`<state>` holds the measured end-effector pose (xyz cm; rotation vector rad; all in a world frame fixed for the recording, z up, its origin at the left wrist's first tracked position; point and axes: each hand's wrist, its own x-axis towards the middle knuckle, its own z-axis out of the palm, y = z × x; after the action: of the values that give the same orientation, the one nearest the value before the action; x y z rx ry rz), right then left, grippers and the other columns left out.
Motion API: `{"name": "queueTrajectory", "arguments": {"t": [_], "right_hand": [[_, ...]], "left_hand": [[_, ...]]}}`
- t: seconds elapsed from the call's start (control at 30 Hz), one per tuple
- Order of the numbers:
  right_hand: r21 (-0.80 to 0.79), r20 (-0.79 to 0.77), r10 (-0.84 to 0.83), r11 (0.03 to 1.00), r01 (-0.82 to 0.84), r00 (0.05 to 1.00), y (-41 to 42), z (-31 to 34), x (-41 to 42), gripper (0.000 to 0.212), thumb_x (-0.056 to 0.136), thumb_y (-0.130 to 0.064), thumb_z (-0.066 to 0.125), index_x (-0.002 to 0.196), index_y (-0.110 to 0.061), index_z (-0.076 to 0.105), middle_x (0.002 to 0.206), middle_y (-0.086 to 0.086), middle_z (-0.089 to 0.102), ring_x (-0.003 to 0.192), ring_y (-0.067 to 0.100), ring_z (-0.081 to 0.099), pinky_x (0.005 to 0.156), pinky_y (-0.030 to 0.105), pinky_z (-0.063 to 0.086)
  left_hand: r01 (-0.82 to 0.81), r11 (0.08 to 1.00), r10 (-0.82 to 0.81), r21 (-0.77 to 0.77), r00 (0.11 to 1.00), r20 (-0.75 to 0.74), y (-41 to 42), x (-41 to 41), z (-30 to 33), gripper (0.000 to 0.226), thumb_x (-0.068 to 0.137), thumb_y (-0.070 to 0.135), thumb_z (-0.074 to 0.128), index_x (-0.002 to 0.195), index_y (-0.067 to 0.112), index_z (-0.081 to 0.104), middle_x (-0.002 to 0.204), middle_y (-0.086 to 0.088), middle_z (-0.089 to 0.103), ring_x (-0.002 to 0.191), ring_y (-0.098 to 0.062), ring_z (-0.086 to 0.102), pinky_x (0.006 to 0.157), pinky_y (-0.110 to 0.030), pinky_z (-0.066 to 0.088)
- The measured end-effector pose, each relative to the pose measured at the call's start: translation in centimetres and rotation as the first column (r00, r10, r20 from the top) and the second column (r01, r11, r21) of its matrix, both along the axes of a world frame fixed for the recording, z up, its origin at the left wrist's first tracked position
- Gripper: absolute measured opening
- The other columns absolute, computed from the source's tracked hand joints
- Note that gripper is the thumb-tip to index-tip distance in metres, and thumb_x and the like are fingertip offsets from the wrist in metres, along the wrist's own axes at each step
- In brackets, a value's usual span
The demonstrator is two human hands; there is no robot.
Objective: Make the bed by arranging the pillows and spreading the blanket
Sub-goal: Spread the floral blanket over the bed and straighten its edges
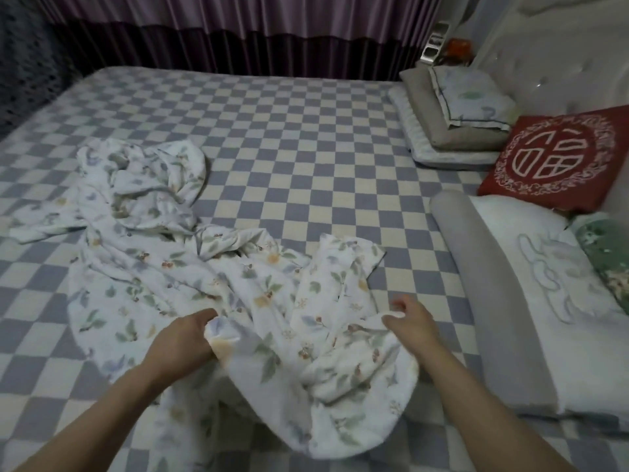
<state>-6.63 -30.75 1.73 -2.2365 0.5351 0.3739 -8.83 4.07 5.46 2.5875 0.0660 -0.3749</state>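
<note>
A white blanket with a leaf and flower print (163, 253) lies crumpled across the near left half of the checkered bed (289, 131). My left hand (185, 338) grips a bunched fold of the blanket near its front edge. My right hand (410, 323) pinches another fold of the same blanket further right. Along the right side, at the headboard, lie a large white and grey pillow (531, 301), a red embroidered cushion (558, 161) and a stack of flat pillows (456, 120).
A padded white headboard (558, 56) runs along the right. A purple curtain (238, 32) hangs behind the far edge of the bed. A small green floral pillow (609, 257) sits at the right edge. A bedside shelf with small items (449, 49) stands in the far corner.
</note>
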Motion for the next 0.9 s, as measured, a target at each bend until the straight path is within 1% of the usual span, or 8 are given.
{"name": "queueTrajectory", "arguments": {"t": [0.1,0.2,0.37,0.47,0.53,0.6,0.77,0.9], "right_hand": [[0.102,-0.083,0.006,0.995,0.003,0.997,1.2,-4.0,4.9,0.076,0.080,-0.019,0.070,0.142,-0.012,0.027,0.140,0.015,0.038,0.126,0.029,0.042,0.095,0.030,0.037],[0.146,-0.172,0.075,0.988,-0.050,0.982,2.4,-9.6,8.8,0.110,0.074,-0.023,0.077,0.150,-0.019,-0.002,0.154,0.011,0.014,0.139,0.027,0.025,0.108,0.035,0.029],[0.144,-0.240,0.268,0.960,-0.238,0.933,6.0,-15.9,13.8,0.132,0.067,-0.040,0.081,0.142,-0.031,-0.027,0.156,0.007,-0.017,0.145,0.025,-0.007,0.115,0.045,0.015],[0.041,-0.391,0.477,0.864,-0.502,0.787,8.0,-18.3,14.7,0.141,0.060,-0.056,0.079,0.135,-0.033,-0.038,0.151,0.016,-0.029,0.144,0.032,-0.013,0.115,0.051,0.016],[-0.096,-0.488,0.558,0.730,-0.677,0.671,8.5,-19.7,13.6,0.137,0.062,-0.064,0.072,0.135,-0.030,-0.039,0.149,0.027,-0.025,0.143,0.040,0.006,0.110,0.051,0.024],[-0.222,-0.504,0.572,0.639,-0.737,0.648,8.5,-20.5,12.4,0.131,0.068,-0.067,0.066,0.136,-0.027,-0.038,0.149,0.033,-0.016,0.137,0.043,0.024,0.106,0.048,0.031],[-0.303,-0.573,0.528,0.574,-0.761,0.627,9.2,-21.0,13.9,0.129,0.070,-0.053,0.072,0.143,-0.018,-0.028,0.150,0.027,-0.003,0.131,0.037,0.036,0.099,0.042,0.040],[-0.504,-0.606,0.621,0.184,-0.844,0.498,10.4,-19.3,16.2,0.094,0.076,-0.042,0.067,0.147,-0.012,0.013,0.149,0.017,0.017,0.131,0.029,0.034,0.102,0.043,0.034]], "left_hand": [[-0.127,0.992,0.127,0.003,0.992,-0.013,0.6,0.0,-2.5,0.069,0.046,0.068,0.041,0.088,0.017,0.061,0.083,0.006,0.063,0.076,-0.012,0.055,0.065,-0.026,0.041],[-0.318,0.948,0.317,0.000,0.948,-0.029,1.3,0.7,-5.3,0.047,0.058,0.048,0.051,0.090,0.014,0.062,0.079,0.008,0.061,0.071,-0.010,0.052,0.062,-0.025,0.040],[-0.452,0.891,0.448,-0.039,0.890,-0.085,1.3,1.6,-10.0,0.047,0.056,0.048,0.050,0.082,0.009,0.060,0.075,-0.001,0.065,0.075,-0.019,0.060,0.064,-0.028,0.042],[-0.459,0.887,0.454,-0.057,0.888,-0.076,0.5,2.6,-11.7,0.061,0.049,0.058,0.041,0.080,0.009,0.061,0.076,-0.001,0.065,0.069,-0.011,0.056,0.062,-0.022,0.041],[-0.443,0.896,0.440,-0.026,0.895,-0.075,0.0,3.4,-12.6,0.057,0.053,0.057,0.043,0.081,0.011,0.061,0.079,0.000,0.065,0.069,-0.010,0.055,0.062,-0.019,0.040],[-0.396,0.918,0.394,-0.012,0.916,-0.079,-0.4,4.1,-13.1,0.059,0.051,0.059,0.040,0.082,0.014,0.061,0.080,0.002,0.064,0.073,-0.013,0.057,0.063,-0.022,0.041],[-0.338,0.940,0.341,0.049,0.937,-0.079,-1.1,5.7,-13.8,0.047,0.056,0.043,0.046,0.086,0.010,0.060,0.087,-0.005,0.062,0.081,-0.023,0.057,0.071,-0.035,0.045],[-0.292,0.956,0.294,0.040,0.948,-0.125,-1.4,6.1,-15.1,0.049,0.054,0.046,0.043,0.085,0.012,0.057,0.087,-0.003,0.061,0.081,-0.022,0.056,0.070,-0.034,0.044]]}}
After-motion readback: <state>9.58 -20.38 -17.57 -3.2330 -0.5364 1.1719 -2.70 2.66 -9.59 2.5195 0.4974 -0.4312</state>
